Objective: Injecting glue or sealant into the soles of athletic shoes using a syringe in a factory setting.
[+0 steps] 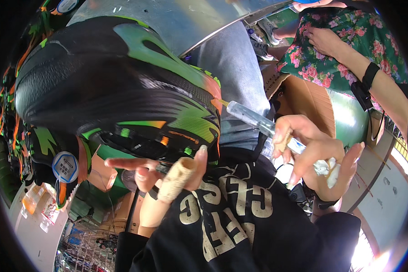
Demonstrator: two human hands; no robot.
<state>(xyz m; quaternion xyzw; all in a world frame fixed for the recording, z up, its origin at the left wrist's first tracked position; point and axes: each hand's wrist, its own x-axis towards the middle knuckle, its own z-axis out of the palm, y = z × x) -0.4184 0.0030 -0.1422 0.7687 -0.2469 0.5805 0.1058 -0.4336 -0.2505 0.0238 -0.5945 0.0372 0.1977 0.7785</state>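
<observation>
A large, rounded shell like a helmet point(90, 77), glossy black with green and orange patterns, fills the upper left. Against its lower rim is my left hand point(167, 174), fingers spread apart; one wears a beige wrap. It touches or nearly touches the rim; the contact is partly hidden. My right hand point(315, 156) is closed around a clear syringe point(251, 118), whose yellowish tip meets the shell's right edge. A beige wrap covers one of its fingers too. Crumpled white tissue point(326, 170) is tucked in its palm.
Several similar black, green and orange pieces lie along the left, one with a round white-and-blue label point(65, 167). A metal tabletop point(181, 18) stands behind. Right of my knee is an open cardboard box point(308, 102). Another person's arm point(362, 68) and floral apron are at the upper right.
</observation>
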